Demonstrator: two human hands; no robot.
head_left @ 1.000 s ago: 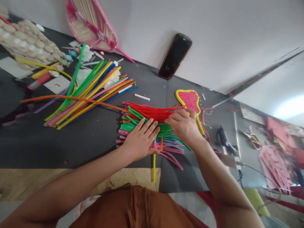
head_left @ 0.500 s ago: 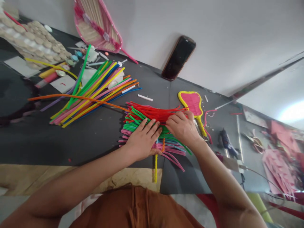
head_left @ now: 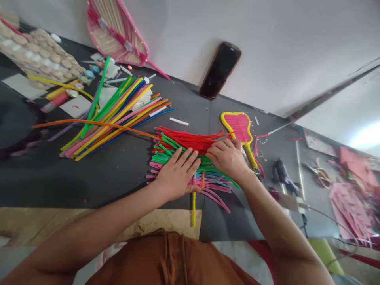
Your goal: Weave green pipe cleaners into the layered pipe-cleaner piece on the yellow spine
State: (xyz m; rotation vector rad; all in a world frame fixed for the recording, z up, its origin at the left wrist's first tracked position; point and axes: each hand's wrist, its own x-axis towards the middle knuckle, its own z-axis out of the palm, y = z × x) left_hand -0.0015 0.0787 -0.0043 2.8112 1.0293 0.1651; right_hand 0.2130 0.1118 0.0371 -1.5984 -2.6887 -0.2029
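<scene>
A woven mat of pipe cleaners [head_left: 178, 144] lies on the black table [head_left: 113, 178], in red, green, blue and pink bands. My left hand [head_left: 178, 174] rests flat on its green and pink part, fingers stretched out. Beside it, my right hand [head_left: 227, 158] presses on the mat's right side with its fingers curled at the red strands. A yellow pipe cleaner [head_left: 193, 209] sticks out from under the mat toward me. An orange pipe cleaner [head_left: 89, 123] runs from the mat far to the left.
A loose pile of long coloured pipe cleaners [head_left: 118, 111] lies at the left. A pink and yellow paddle shape [head_left: 239, 126] sits right of the mat. A phone [head_left: 219, 70] leans on the wall. A glue gun [head_left: 280, 174] and scissors [head_left: 316, 172] lie at the right.
My right hand has slid a little to the left along the red strands, closer to my left hand. The left hand stays flat on the mat.
</scene>
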